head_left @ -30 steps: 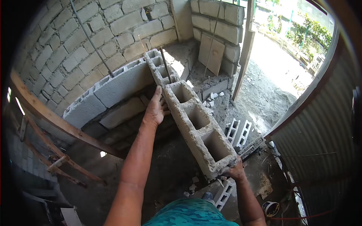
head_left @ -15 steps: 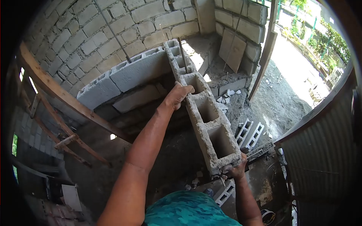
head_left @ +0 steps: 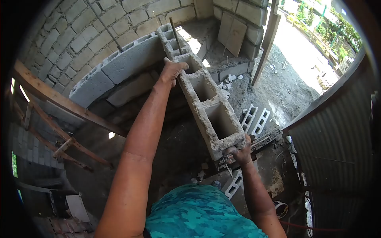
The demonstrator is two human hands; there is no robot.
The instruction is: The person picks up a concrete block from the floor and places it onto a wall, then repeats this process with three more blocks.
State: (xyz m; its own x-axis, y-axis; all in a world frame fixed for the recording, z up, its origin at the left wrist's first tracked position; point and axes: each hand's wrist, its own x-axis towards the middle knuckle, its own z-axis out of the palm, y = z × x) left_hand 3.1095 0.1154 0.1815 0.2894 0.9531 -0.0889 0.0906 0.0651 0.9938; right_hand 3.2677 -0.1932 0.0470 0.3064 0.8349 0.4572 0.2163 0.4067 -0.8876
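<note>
A grey concrete hollow block point(head_left: 211, 104) with large open cells lies in line with another hollow block point(head_left: 163, 29) at the corner, at the wall's top. My left hand point(head_left: 172, 71) is closed over the long block's left edge near its far end, thumb on the top rim. At the near end, my right hand point(head_left: 240, 154) grips the lower corner, its fingers partly under the block. A steel rebar point(head_left: 176, 35) stands up out of the farther block's cell. The joint beneath the long block is hidden.
A row of hollow blocks point(head_left: 131, 61) runs left from the corner, with a slanting rebar point(head_left: 104, 24) behind. Loose hollow blocks point(head_left: 260, 121) lie at right beside rubble point(head_left: 226, 85). A wooden post point(head_left: 266, 45) stands farther back; corrugated sheet point(head_left: 333, 135) borders the right.
The view has shifted, so the wall and block appear farther up and left. Both hands keep their hold at the same ends of the block.
</note>
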